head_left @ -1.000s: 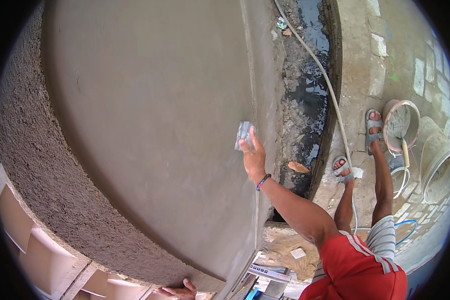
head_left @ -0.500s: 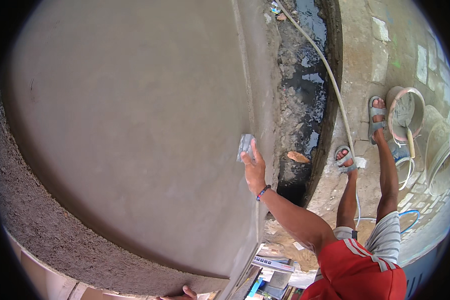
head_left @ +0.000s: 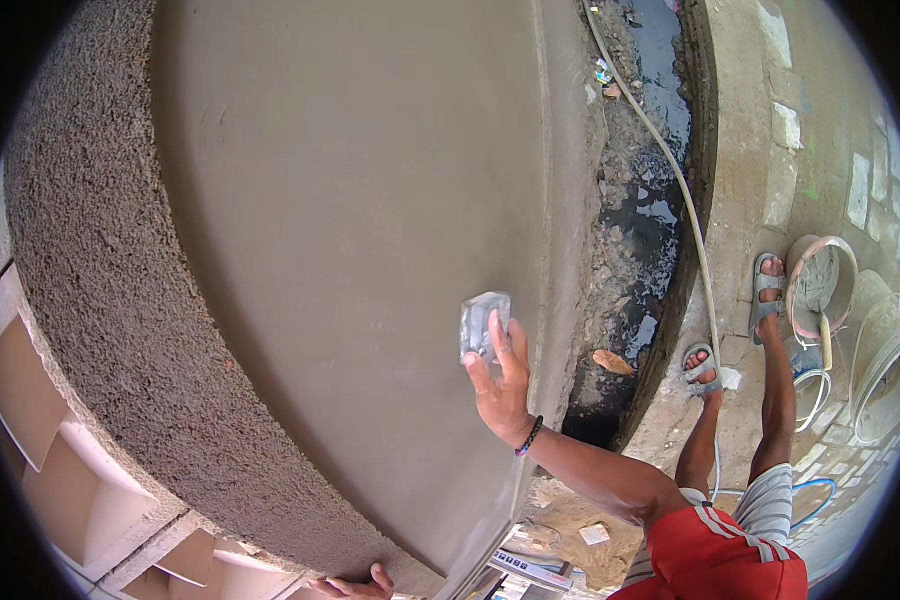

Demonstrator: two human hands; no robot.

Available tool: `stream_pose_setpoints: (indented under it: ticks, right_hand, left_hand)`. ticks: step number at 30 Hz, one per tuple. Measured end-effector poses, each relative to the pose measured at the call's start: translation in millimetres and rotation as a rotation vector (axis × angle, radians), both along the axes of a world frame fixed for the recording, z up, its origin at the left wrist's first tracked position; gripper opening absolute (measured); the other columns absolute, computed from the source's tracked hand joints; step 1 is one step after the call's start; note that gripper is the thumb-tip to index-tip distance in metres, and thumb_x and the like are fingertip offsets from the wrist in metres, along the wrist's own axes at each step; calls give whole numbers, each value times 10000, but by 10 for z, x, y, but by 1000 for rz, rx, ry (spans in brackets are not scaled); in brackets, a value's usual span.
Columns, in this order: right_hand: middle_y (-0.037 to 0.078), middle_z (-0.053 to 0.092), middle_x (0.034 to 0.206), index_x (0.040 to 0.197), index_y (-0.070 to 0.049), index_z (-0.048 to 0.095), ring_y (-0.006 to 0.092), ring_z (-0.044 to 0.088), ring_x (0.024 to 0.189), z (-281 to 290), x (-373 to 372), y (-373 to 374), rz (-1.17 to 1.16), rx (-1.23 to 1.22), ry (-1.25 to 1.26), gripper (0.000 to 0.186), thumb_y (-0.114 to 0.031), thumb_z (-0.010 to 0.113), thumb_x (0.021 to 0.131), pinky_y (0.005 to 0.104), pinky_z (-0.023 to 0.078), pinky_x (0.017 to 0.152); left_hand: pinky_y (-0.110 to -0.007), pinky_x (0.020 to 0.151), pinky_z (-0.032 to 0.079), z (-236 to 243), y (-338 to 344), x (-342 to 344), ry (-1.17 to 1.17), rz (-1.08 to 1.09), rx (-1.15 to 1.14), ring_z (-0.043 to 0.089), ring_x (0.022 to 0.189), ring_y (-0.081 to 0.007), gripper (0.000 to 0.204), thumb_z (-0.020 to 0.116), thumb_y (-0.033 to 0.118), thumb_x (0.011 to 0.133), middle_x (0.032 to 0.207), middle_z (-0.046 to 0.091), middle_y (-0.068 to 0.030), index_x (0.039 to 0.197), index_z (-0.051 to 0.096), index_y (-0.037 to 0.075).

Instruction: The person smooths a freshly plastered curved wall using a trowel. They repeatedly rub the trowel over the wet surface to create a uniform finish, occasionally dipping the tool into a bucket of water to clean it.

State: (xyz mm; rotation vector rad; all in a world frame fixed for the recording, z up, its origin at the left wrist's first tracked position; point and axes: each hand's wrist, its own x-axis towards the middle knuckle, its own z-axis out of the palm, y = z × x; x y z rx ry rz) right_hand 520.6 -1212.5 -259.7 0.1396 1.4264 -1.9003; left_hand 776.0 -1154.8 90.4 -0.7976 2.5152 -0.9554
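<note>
My right hand [head_left: 503, 390], with a dark beaded bracelet on the wrist, grips a small grey rectangular block [head_left: 483, 325]. The thumb and fingers are bent around it. The block lies against the smooth wet-looking grey plaster surface [head_left: 360, 200], to the left of a thin raised ridge [head_left: 543, 150]. At the lower edge of the picture my left hand [head_left: 360, 585] is partly cut off. Its fingers are apart and rest by the end of the rough cement band [head_left: 120, 200], holding nothing visible.
An open drain [head_left: 635, 210] with dark water runs beside the plastered surface. A pale hose [head_left: 685, 190] trails along it to my feet. On the right stand a bucket [head_left: 820, 285] of grey mix with a trowel handle [head_left: 825, 340] and a second bucket [head_left: 878, 360].
The view has shifted, showing more of the rough band on the left. My right hand with the block has moved leftward over the plaster, farther from the ridge. The left hand stays near the band's end.
</note>
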Motion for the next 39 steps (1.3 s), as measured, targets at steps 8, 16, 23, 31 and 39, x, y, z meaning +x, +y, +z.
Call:
stream_pose_setpoints:
  ticks: [8,16,23,31,39]
  right_hand:
    - [210,431,1330,1390,-147,509,332,464,1159,-96,-2124,-1003,-130,-8,237,513,-225,623,896,399,414,990]
    - [255,400,1358,1375,-166,535,417,403,1235,860,-1684,-807,-131,-248,751,544,-193,683,852,460,340,1059]
    - [195,470,1236,1404,-120,492,262,531,1090,-381,-1743,-910,-101,48,-7,542,-222,623,889,356,451,958]
    - [230,420,1331,1384,-146,520,376,453,1165,678,-2494,-1324,-222,-69,610,568,-155,677,839,424,395,1007]
    - [193,467,1279,1374,-118,525,315,516,1123,927,-1909,-986,-172,-174,821,517,-146,637,870,390,436,960]
  left_hand:
    - [-647,1107,136,-55,34,210,56,36,38,112,1415,-486,1026,698,446,846,1534,98,-312,1512,78,-27]
    - [-718,1039,201,-75,77,136,2,-10,-75,200,1358,-567,970,669,525,836,1502,198,-329,1508,187,19]
    - [-724,1039,185,-118,50,101,-19,21,-40,143,1377,-567,998,660,539,839,1545,107,-306,1526,140,36]
    - [-714,1053,163,-88,74,267,8,30,-1,148,1373,-564,1022,704,495,824,1531,115,-325,1512,134,-2]
    - [-692,1064,173,-55,287,584,-21,113,69,162,1366,-544,1032,751,455,797,1495,153,-347,1455,170,-88]
